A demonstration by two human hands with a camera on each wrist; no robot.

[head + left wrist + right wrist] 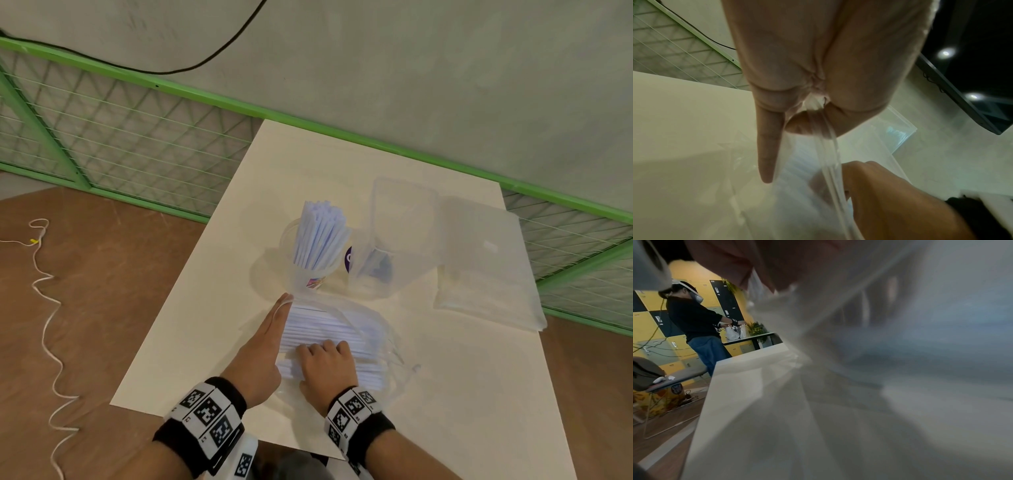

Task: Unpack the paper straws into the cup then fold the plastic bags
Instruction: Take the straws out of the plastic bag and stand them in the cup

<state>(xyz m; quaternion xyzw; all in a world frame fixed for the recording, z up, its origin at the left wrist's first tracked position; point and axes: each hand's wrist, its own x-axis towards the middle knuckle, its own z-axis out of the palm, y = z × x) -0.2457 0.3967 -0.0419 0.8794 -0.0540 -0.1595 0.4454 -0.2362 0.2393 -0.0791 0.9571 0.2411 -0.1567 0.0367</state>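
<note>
A clear cup (301, 270) stands mid-table with a bunch of white paper straws (320, 236) upright in it. In front of it lies a clear plastic bag (383, 332) holding a bundle of white straws (329, 325). My left hand (274, 329) lies along the bundle's left end with fingers stretched out. In the left wrist view its thumb (801, 125) pinches the bag's edge (828, 154). My right hand (325, 359) curls over the near straws; its fingers (826, 186) show behind the plastic. The right wrist view is filled by blurred plastic.
Right of the cup a clear plastic box (397, 233) stands on the white table (205, 325), and a flat stack of clear bags (486, 267) lies further right. A green wire fence (137, 137) runs behind. Another person (692, 318) works at a far table.
</note>
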